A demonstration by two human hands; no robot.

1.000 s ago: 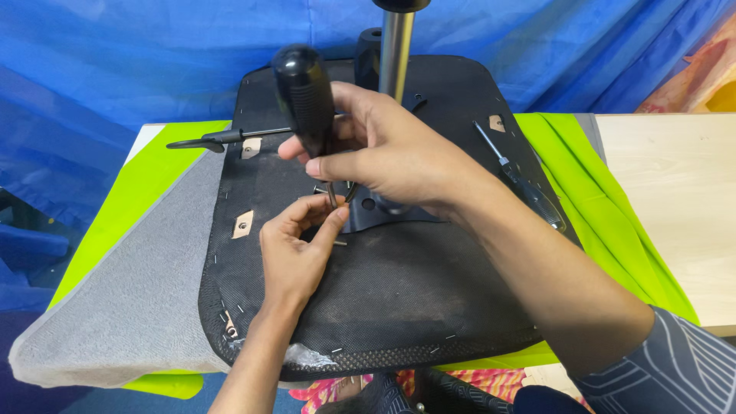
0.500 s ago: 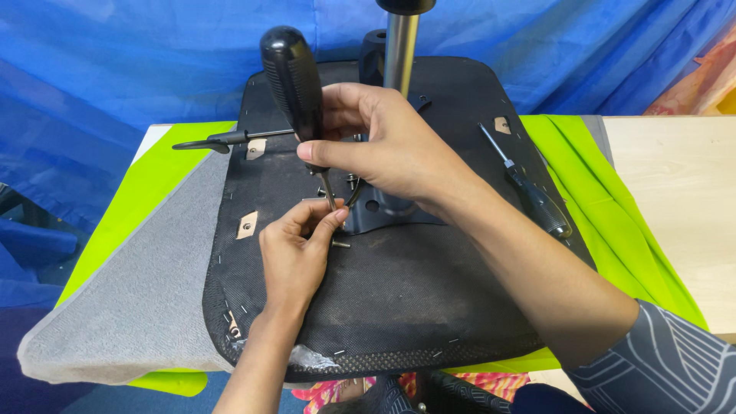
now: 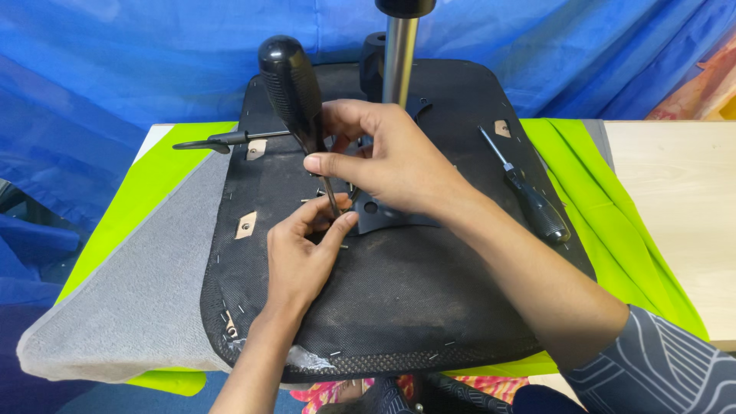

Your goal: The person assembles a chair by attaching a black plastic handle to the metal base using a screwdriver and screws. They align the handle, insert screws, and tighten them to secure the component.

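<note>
An upturned black chair seat (image 3: pixel 429 307) lies on the table, its metal post (image 3: pixel 399 61) standing up at the back. My right hand (image 3: pixel 391 161) grips a black-handled screwdriver (image 3: pixel 291 92), held nearly upright with its tip down beside the dark metal bracket (image 3: pixel 391 218) at the post's base. My left hand (image 3: pixel 303 253) rests on the seat with its fingertips pinched around the screwdriver's shaft near the tip. What is under the tip is hidden by the fingers.
A second black screwdriver (image 3: pixel 529 195) lies on the seat's right side. A black lever (image 3: pixel 218 140) sticks out at the left. Green cloth (image 3: pixel 146 207) and grey fabric (image 3: pixel 115 307) cover the table's left; bare wood (image 3: pixel 682 207) shows at right. Blue tarp hangs behind.
The screwdriver has tilted slightly and shifted a little; my left fingers have closed in nearer its tip. Both hands stay at the same spot on the seat.
</note>
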